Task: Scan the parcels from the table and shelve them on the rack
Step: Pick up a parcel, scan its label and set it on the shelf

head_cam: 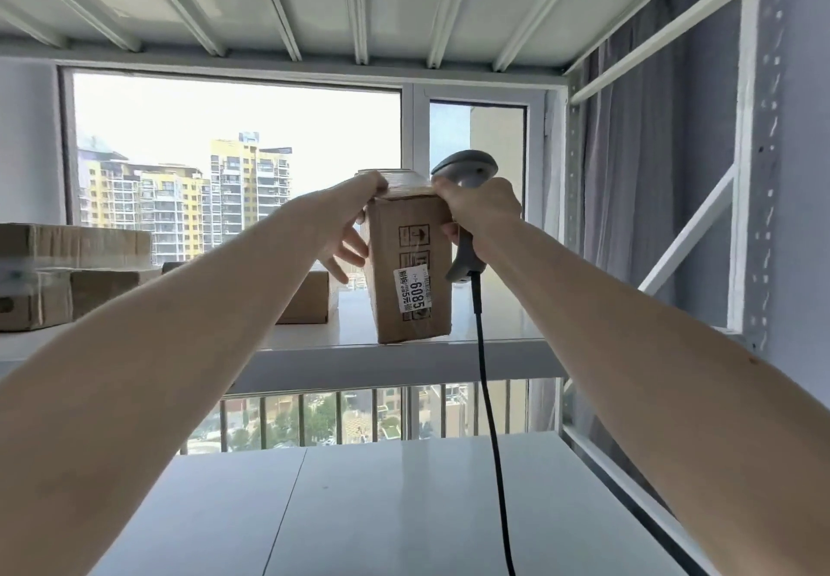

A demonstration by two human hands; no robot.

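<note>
Seen from the head camera, a person stood a tall brown cardboard parcel [411, 261] with a white numbered label [412, 289] upright at the front edge of the white metal rack shelf [494, 342], toward its right end. The left hand [348, 225] touched the parcel's top left corner with its thumb, the other fingers spread loosely along the left side. The right hand [480, 216] was wrapped round the handle of a grey handheld barcode scanner [467, 198], its fingertips also pressing the parcel's top right corner; the scanner's black cable [487, 396] hung down past the shelf edge.

The step in hand appeared to be shelving, the parcel on the shelf but not yet let go. The parcel's base sat flush with the front lip, so the next move probably called for a push deeper onto the shelf before both hands came away.

Open room lay behind and to the right of the parcel, up to the rack's right upright [759, 171]. A low brown cardboard box [310, 297] stood just left of it, and stacked flat brown boxes [67, 270] filled the shelf's left end. The white shelf below [359, 508] showed only bare surface.
</note>
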